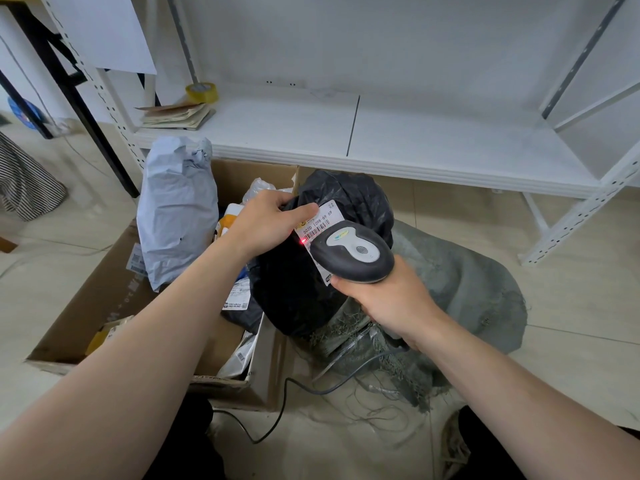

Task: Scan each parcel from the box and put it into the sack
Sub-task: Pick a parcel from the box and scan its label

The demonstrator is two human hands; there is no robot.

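Head cam: fingers (304, 211) of the left hand (266, 220) pinch the black plastic parcel (294, 289) beside its white label (318, 220), right hand (391, 299) curled round the grey scanner (353, 252). Parcel's held up between the brown cardboard box (104, 306) and the grey-green woven sack (467, 289). The red dot (302, 241) sits off the barcode's edge, so a misread seems likely. Underneath, beige tiled floor (571, 341); white metal shelf (381, 133) behind.

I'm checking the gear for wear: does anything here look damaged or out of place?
Yes. The grey sack on the floor is frayed along its open edge, with loose threads trailing over the tiles near a dark cable. The black parcel in the left hand and the scanner in the right hand look intact.
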